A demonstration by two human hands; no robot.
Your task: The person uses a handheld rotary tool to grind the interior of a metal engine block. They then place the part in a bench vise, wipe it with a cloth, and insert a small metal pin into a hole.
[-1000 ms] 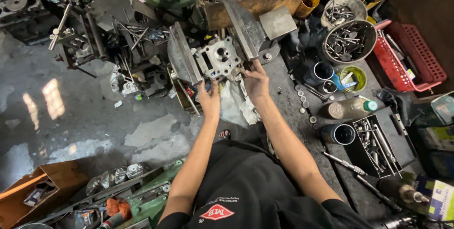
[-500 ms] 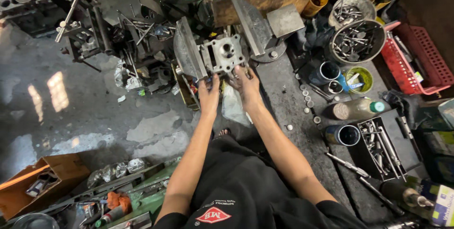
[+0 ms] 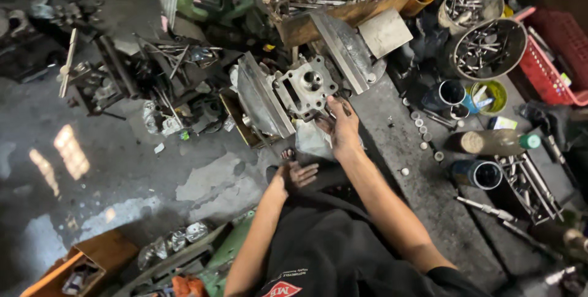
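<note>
Head view: a cluttered workshop floor point(image 3: 92, 168), grey concrete, stained and patchy with light.
At 12 o'clock a metal engine casting point(image 3: 306, 85) sits between steel plates; the right hand point(image 3: 342, 126) touches its lower edge, fingers loosely spread, while the left hand point(image 3: 297, 175) rests open at centre. Bowls of bolts point(image 3: 487, 49) and a red basket point(image 3: 554, 58) lie at 2 o'clock.

The right hand point(image 3: 342, 126) reaches forward on a straight arm, fingers point(image 3: 331, 119) loosely spread. The left hand point(image 3: 297, 175) lies low near the lap, seemingly open.
</note>
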